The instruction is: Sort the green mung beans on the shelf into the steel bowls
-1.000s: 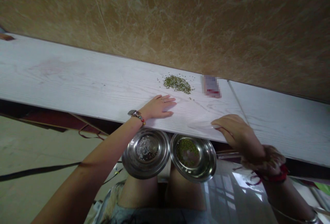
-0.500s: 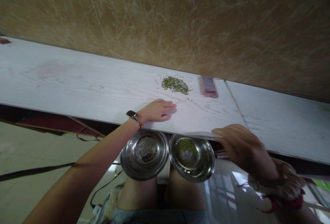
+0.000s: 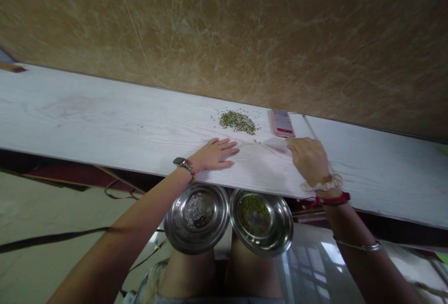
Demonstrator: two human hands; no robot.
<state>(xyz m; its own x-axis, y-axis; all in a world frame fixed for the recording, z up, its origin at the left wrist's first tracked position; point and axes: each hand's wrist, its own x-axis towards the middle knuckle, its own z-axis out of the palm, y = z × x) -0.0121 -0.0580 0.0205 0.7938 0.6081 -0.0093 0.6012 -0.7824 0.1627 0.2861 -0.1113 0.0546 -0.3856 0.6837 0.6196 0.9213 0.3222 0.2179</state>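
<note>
My left hand [image 3: 217, 155] lies flat on the white wood-grain tabletop [image 3: 147, 103], fingers spread, holding nothing. Just beyond it is a loose pile of small green beans mixed with white grains [image 3: 238, 122]. To the right, my right hand [image 3: 308, 157] is closed, pinching the edge of a thin whitish, see-through sheet [image 3: 277, 144] low over the tabletop; whether it is paper or plastic I cannot tell. A few stray beans [image 3: 257, 141] lie by its left end. Below the table edge are two steel bowls: a left bowl [image 3: 175, 238] with white grains and a right bowl [image 3: 285, 224] with green beans.
A phone [image 3: 283, 124] with a partly blurred screen lies at the back, beyond my right hand. The brown marbled wall [image 3: 224, 33] borders the tabletop. A brown wooden piece [image 3: 12, 67] sits at the far left, and a dark strap [image 3: 52, 238] hangs at lower left.
My right hand first went down to the table's front edge, then moved up and away to near the phone, with the sheet showing again. My left hand stayed in place, its fingers spreading again.
</note>
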